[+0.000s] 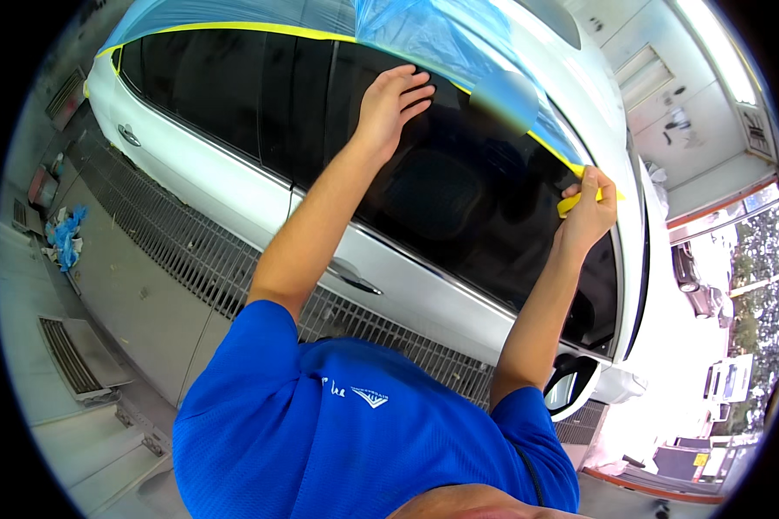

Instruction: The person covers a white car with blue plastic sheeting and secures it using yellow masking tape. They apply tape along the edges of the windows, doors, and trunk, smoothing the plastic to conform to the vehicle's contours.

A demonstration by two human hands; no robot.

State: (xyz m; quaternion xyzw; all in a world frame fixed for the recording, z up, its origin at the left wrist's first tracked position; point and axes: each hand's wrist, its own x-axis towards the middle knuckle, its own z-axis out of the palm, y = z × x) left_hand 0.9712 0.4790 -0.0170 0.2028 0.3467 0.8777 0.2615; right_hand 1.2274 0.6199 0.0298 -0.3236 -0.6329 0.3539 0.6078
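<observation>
A light-coloured car (428, 269) stands side-on before me. Translucent blue masking film (428, 32) lies over its roof, edged with yellow masking tape (253, 27) along the top of the dark side windows (201, 91). My left hand (396, 104), fingers spread and nothing gripped, is at the upper edge of the front door glass, just below the film. My right hand (589, 204) holds a roll of yellow masking tape (570, 205) near the front end of the roof line, its fingers on the taped film edge. A blurred round patch hides part of the film between my hands.
The car's side mirror (571, 386) juts out near my right arm. Door handles (354, 276) project below the windows. A metal floor grate (182, 237) runs beside the car. Crumpled blue film (67, 237) lies by the left wall. An open doorway is at right, with vehicles outside.
</observation>
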